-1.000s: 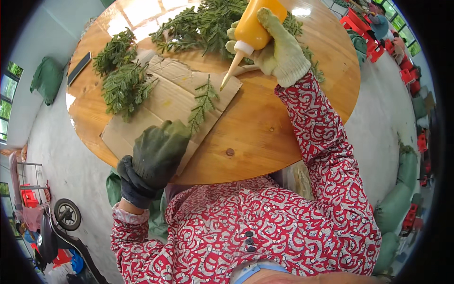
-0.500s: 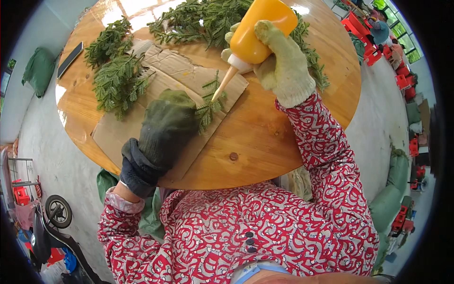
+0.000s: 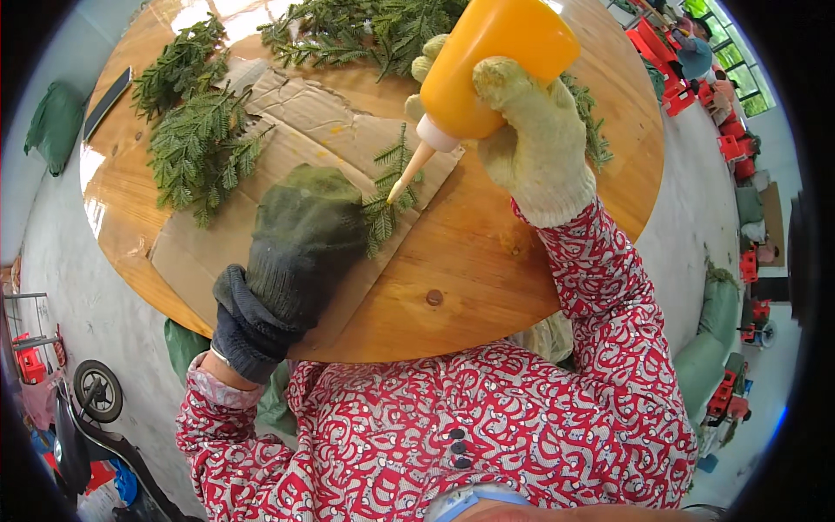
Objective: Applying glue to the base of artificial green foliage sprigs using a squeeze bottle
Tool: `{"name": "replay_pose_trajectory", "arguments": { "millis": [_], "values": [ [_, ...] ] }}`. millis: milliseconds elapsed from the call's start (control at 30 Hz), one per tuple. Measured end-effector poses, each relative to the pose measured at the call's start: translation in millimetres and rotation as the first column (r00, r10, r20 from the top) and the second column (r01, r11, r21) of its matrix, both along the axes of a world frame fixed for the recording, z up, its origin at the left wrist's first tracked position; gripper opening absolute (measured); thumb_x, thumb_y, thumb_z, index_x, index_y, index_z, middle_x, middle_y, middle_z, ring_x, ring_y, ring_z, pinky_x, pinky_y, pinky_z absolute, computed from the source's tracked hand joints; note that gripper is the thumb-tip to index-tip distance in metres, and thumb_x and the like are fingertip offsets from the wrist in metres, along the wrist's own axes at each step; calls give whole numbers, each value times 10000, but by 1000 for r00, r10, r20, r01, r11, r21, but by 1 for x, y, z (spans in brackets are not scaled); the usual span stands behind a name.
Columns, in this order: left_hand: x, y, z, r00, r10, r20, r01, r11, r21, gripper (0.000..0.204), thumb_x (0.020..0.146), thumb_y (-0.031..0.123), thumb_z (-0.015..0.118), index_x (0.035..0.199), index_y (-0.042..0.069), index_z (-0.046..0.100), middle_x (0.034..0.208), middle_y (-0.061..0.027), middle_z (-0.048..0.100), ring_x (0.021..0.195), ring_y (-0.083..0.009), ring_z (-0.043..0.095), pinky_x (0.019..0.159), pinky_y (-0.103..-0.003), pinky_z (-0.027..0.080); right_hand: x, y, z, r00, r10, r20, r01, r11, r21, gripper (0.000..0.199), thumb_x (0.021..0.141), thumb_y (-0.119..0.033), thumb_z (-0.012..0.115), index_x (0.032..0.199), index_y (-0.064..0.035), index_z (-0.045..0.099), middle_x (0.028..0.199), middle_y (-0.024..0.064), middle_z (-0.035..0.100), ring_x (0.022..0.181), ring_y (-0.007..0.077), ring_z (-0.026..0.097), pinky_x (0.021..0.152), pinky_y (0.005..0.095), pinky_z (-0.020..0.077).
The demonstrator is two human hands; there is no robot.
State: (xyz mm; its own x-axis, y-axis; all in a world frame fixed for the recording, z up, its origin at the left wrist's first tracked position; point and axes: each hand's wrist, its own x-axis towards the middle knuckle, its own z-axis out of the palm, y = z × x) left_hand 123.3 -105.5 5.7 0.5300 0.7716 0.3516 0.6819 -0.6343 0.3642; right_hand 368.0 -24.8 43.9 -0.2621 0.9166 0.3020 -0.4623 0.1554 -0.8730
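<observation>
In a pale knitted glove, my right hand wraps round an orange squeeze bottle with a white collar. The bottle is tipped, and its long pale nozzle points down onto a small green fir sprig. My left hand, in a dark green and black glove, is closed at the sprig's left side; its fingertips are hidden beneath the glove's back. Under the sprig and this hand lies a sheet of torn brown cardboard with a few yellow-orange spots.
A round wooden table bears everything. Fir branches lie left of the cardboard, and a larger heap sits at the far side. A dark flat phone-like object rests near the left edge. A scooter stands at lower left.
The view has shifted slightly. The bottle's nozzle has moved a little along the sprig, from its upper part toward the middle. Both hands keep their hold.
</observation>
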Motion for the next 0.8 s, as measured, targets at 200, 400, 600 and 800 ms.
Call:
{"name": "replay_pose_trajectory", "arguments": {
  "millis": [200,400,600,800],
  "values": [
    [3,-2,3,1000,17,-3,-17,999,45,347,739,64,728,1080,49,662,1167,-181,621,1158,-409,549,1016,-500,402,1,0,0,1000,-24,8,24,1000,-7,467,928,-197,634,1332,-30,471,1208,186,599,1109,311,625,900,509,561],
    [3,-2,1,999,38,26,-39,998,45,342,765,76,725,1099,44,655,1192,-187,615,1170,-403,545,1017,-493,401,-1,-2,2,1000,-1,-11,2,999,34,464,927,-215,644,1319,-23,487,1217,185,599,1112,308,625,900,493,564],
    [0,-1,-4,1000,2,11,-4,994,107,303,760,109,692,1056,70,638,1134,-174,610,1117,-392,555,988,-500,420,2,0,2,1000,-12,13,12,998,55,463,937,-234,636,1318,-17,488,1225,186,597,1120,307,622,918,495,557],
    [-1,-3,-6,998,22,55,-26,997,74,353,760,115,710,1103,75,634,1182,-173,607,1151,-404,546,1013,-500,407,-1,-2,17,997,-16,-76,15,1000,-18,358,889,-131,680,1192,18,561,1056,158,637,893,257,661,734,399,581]
  ]
}}
